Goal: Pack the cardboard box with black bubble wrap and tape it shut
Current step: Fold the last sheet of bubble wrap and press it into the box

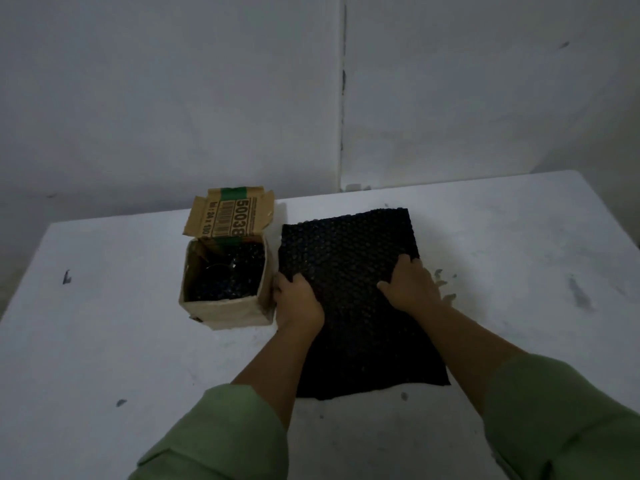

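Note:
A small cardboard box [225, 311] stands open on the white table, its printed back flap raised. Black bubble wrap [225, 277] lines its inside. To the right of the box a flat black bubble wrap sheet [346, 251] lies on the table. My left hand [298, 299] grips the sheet's left edge, close to the box's right wall. My right hand [410, 287] rests on the sheet's right edge, fingers curled over it. Both sleeves are green.
The white table [121, 323] has scuffs and dark marks. Its far edge meets a grey wall [242, 98] just behind the box. Small white scraps [441, 278] lie right of the sheet.

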